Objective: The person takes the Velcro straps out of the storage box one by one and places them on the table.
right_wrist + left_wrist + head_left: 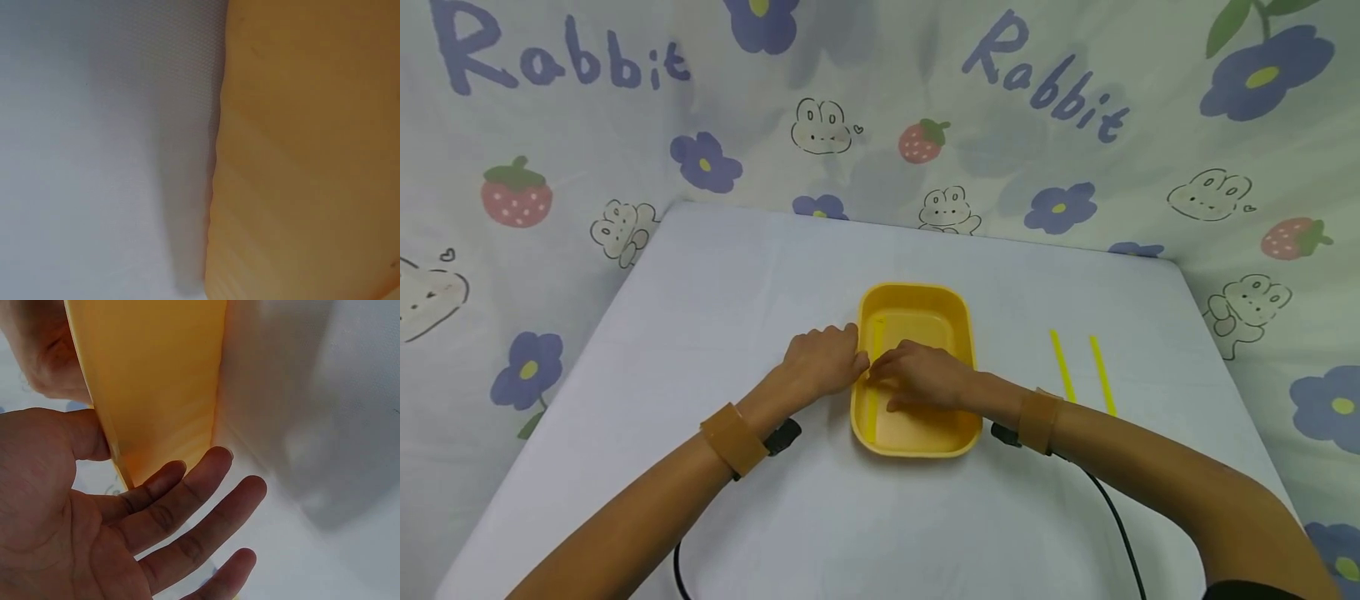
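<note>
A yellow plastic tray stands in the middle of the white table. Inside it, along the left wall, lies a thin yellow stick. My right hand reaches into the tray from the right, palm down, its fingertips on that stick and its thumb spread apart. My left hand rests against the tray's left outer wall; in the left wrist view my left hand has straight fingers beside the wall and its thumb at the rim. The right wrist view shows only the tray's wall and the table.
Two more yellow sticks lie side by side on the white table right of the tray. A printed cloth hangs behind and beside the table. Black cables run from both wrists toward the table's front edge.
</note>
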`<state>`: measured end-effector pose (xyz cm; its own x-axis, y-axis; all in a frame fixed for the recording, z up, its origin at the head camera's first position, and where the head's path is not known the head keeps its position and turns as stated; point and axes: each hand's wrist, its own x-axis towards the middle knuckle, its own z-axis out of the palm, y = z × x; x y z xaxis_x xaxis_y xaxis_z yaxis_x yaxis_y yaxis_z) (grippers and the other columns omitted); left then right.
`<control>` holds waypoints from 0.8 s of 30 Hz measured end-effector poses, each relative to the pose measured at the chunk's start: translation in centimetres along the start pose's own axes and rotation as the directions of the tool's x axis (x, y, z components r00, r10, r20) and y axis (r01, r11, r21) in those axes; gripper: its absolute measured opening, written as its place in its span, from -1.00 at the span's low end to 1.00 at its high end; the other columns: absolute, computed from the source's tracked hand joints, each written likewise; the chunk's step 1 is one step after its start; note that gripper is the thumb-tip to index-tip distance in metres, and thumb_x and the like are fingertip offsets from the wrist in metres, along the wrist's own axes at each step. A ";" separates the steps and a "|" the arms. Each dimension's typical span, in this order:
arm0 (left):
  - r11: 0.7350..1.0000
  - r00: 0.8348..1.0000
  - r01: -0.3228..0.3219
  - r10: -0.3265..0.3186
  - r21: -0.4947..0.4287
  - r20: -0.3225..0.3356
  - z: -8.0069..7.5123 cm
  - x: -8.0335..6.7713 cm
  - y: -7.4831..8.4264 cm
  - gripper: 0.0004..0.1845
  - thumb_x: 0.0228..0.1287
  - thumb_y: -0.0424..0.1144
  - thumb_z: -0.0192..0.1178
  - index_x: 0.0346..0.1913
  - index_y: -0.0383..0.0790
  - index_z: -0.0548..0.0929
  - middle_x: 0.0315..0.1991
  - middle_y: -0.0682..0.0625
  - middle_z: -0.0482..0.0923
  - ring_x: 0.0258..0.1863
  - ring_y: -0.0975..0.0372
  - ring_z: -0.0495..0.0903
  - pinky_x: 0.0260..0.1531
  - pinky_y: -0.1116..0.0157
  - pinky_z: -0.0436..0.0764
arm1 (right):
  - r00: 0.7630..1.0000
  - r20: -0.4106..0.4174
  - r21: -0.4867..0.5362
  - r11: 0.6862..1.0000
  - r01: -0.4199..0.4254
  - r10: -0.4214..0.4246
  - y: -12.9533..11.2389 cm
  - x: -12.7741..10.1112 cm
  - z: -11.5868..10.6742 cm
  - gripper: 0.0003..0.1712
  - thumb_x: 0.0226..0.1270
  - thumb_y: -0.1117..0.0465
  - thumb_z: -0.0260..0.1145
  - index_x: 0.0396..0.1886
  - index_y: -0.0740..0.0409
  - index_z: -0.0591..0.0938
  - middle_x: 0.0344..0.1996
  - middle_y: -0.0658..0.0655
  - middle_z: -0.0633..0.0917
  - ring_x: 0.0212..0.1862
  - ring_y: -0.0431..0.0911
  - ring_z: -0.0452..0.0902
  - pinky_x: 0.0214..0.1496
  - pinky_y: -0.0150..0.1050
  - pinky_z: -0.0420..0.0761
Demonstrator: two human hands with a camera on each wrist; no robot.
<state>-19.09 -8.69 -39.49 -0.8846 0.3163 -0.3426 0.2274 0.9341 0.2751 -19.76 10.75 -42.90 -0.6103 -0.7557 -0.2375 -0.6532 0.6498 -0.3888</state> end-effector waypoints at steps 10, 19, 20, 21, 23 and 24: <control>1.000 1.000 0.002 -0.002 0.009 0.011 -0.1 -0.1 0.1 -0.73 0.46 -0.08 -0.03 -0.18 -0.26 0.44 -0.58 -0.01 0.35 -0.65 0.17 0.37 -0.62 0.33 0.32 | 1.000 -0.016 -0.026 1.000 -0.015 0.014 -0.3 -0.3 -0.1 -0.72 0.28 0.15 0.44 0.00 -0.10 0.76 0.03 -0.08 0.68 0.08 -0.15 0.49 0.13 -0.23 0.57; 1.000 1.000 0.004 -0.004 0.000 0.009 -0.1 -0.1 0.0 -0.74 0.45 -0.08 -0.03 -0.21 -0.26 0.43 -0.58 -0.01 0.34 -0.64 0.17 0.37 -0.62 0.32 0.32 | 0.998 -0.045 -0.058 0.998 0.034 -0.037 -0.1 -0.3 0.2 -0.84 0.25 0.21 0.46 -0.18 -0.08 0.76 -0.04 -0.08 0.69 -0.04 -0.15 0.48 0.04 -0.27 0.58; 1.000 1.000 0.002 -0.002 0.002 0.008 -0.1 -0.2 0.0 -0.73 0.45 -0.08 -0.03 -0.21 -0.26 0.43 -0.58 -0.01 0.34 -0.64 0.16 0.37 -0.62 0.32 0.32 | 0.998 -0.045 -0.064 0.997 0.039 -0.042 0.0 -0.3 0.3 -0.85 0.25 0.21 0.46 -0.19 -0.08 0.76 -0.04 -0.08 0.69 -0.04 -0.15 0.47 0.03 -0.27 0.57; 1.000 1.000 0.001 -0.001 0.002 0.007 -0.1 -0.2 0.0 -0.73 0.45 -0.08 -0.03 -0.21 -0.26 0.43 -0.58 -0.01 0.34 -0.64 0.16 0.37 -0.62 0.32 0.32 | 0.998 -0.045 -0.072 0.996 0.044 -0.047 0.0 -0.3 0.3 -0.86 0.25 0.21 0.46 -0.20 -0.08 0.75 -0.05 -0.08 0.69 -0.05 -0.15 0.47 0.02 -0.27 0.56; 1.000 1.000 -0.002 0.002 0.004 0.007 -0.1 -0.2 0.0 -0.73 0.45 -0.08 -0.03 -0.21 -0.26 0.43 -0.58 -0.01 0.34 -0.64 0.16 0.37 -0.62 0.31 0.32 | 0.997 -0.046 -0.082 0.995 0.056 -0.059 0.0 -0.3 0.3 -0.88 0.26 0.21 0.45 -0.22 -0.08 0.75 -0.07 -0.08 0.69 -0.06 -0.14 0.47 -0.01 -0.26 0.55; 1.000 1.000 -0.001 0.001 0.004 0.007 -0.1 -0.2 0.0 -0.73 0.45 -0.08 -0.03 -0.21 -0.26 0.43 -0.58 -0.01 0.33 -0.64 0.16 0.36 -0.62 0.31 0.31 | 0.997 -0.044 -0.089 0.994 0.057 -0.061 0.1 -0.3 0.3 -0.88 0.26 0.21 0.45 -0.22 -0.08 0.75 -0.08 -0.08 0.69 -0.06 -0.14 0.47 -0.02 -0.25 0.54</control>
<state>-18.95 -8.80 -39.29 -0.8816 0.3187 -0.3483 0.2302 0.9343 0.2723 -19.48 10.99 -43.12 -0.5881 -0.7898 -0.1743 -0.7242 0.6101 -0.3214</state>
